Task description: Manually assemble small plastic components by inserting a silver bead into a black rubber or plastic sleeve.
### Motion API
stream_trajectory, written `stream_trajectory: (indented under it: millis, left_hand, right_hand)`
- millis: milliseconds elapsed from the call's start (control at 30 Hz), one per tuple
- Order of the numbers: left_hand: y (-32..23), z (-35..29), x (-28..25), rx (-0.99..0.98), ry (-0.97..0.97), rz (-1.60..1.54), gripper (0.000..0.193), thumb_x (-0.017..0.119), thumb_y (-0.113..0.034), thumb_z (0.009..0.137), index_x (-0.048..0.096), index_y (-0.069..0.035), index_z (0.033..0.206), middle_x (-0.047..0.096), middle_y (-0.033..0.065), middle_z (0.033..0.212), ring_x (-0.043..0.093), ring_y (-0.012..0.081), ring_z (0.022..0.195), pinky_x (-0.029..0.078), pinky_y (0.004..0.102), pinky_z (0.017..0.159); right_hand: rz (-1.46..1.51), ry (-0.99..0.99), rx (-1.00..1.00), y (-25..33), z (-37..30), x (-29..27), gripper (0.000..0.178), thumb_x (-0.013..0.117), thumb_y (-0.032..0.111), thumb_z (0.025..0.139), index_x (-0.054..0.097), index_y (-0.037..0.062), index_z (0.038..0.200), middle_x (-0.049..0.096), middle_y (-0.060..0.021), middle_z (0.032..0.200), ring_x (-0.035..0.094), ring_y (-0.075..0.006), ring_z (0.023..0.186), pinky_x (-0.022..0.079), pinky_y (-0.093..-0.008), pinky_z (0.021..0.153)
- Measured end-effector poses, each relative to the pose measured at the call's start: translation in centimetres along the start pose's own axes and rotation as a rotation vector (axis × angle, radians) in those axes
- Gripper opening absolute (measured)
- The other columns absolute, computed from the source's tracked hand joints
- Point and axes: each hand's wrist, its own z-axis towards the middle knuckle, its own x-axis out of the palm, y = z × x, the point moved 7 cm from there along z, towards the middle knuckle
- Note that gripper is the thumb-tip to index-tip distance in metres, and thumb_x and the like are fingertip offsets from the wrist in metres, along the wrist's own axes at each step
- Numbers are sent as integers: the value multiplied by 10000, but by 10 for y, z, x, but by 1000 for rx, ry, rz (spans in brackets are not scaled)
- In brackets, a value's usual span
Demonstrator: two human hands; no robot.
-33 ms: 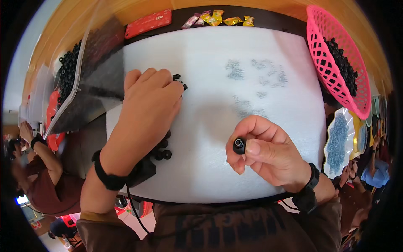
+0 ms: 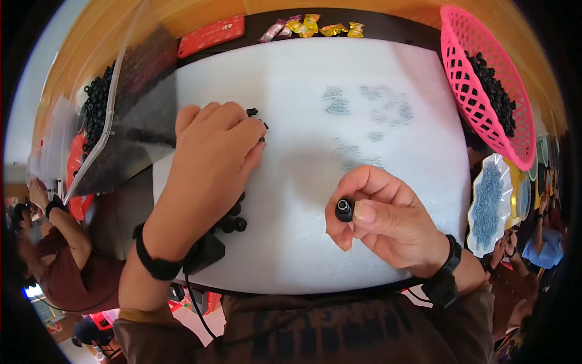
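My right hand (image 2: 388, 221) is closed in a pinch, thumb against fingers, around a small black plastic barrel (image 2: 344, 210). The barrel's open end faces up, and a shiny metal coil shows inside. My left hand (image 2: 215, 136) is bent down over the left part of a white foam sheet (image 2: 291, 242), fingertips hidden beneath it. Small black pieces (image 2: 252, 112) stick out just past its fingers; what it grips I cannot make out. Beside my left wrist lie several black rings (image 2: 236, 225). Fine grey metal bits (image 2: 336, 101) are spread in patches on the foam.
A clear plastic bin (image 2: 109, 130) of black rings stands at left. To the right are a pink basket (image 2: 454, 79) of black parts and a white scalloped plate (image 2: 504, 209) of grey bits. A red case (image 2: 211, 36) and wrapped candies (image 2: 310, 24) lie behind. Other people sit on both sides.
The fingers of my left hand have shifted slightly, its thumb dropping a little toward me. My right hand keeps the black barrel in nearly the same place.
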Motion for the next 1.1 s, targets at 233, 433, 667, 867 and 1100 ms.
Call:
stream_trajectory:
  millis: [233, 433, 667, 867, 1100]
  left_hand:
    - [-21, -23, 1, -342, 4, -1070, 191, 656, 5, 747, 629, -15, 935, 593, 46, 889, 540, 117, 773, 424, 250, 693]
    - [-28, -31, 19, -428, 53, -1537, 261, 625, 5, 808, 598, 15, 1068, 587, 25, 888, 533, 72, 811, 430, 203, 711]
    - [-23, -37, 24, -573, -38, -1578, 328, 681, -268, 803, 598, 19, 938, 602, 73, 767, 541, 98, 596, 405, 198, 482]
    - [-22, -37, 25, -434, -23, -1674, 179, 666, -49, 813, 630, 22, 972, 625, 42, 848, 557, 67, 757, 430, 185, 658]
    - [-25, -37, 19, -360, -155, -1288, 179, 680, -120, 797, 633, 31, 880, 582, 47, 736, 514, 96, 635, 386, 209, 557]
  right_hand:
    - [-30, -30, -35, 7, 1, -5, 296, 563, 155, 905, 517, 13, 1161, 636, -113, 951, 572, -100, 768, 469, -241, 698]
    - [-49, -34, -54, 5, 2, -4, 271, 567, 143, 902, 537, 15, 1138, 639, -110, 943, 579, -98, 780, 476, -235, 702]
    - [-142, -84, -83, 5, 3, -6, 227, 582, 144, 895, 555, 26, 1087, 624, -54, 892, 567, -85, 775, 467, -220, 692]
    - [-138, -30, -67, 4, 2, -7, 212, 598, 141, 887, 563, 32, 1065, 598, -16, 890, 530, -54, 762, 443, -195, 667]
    - [-183, -3, -65, 4, 2, -2, 191, 604, 91, 877, 556, 26, 1049, 589, -5, 905, 526, -42, 807, 442, -191, 714]
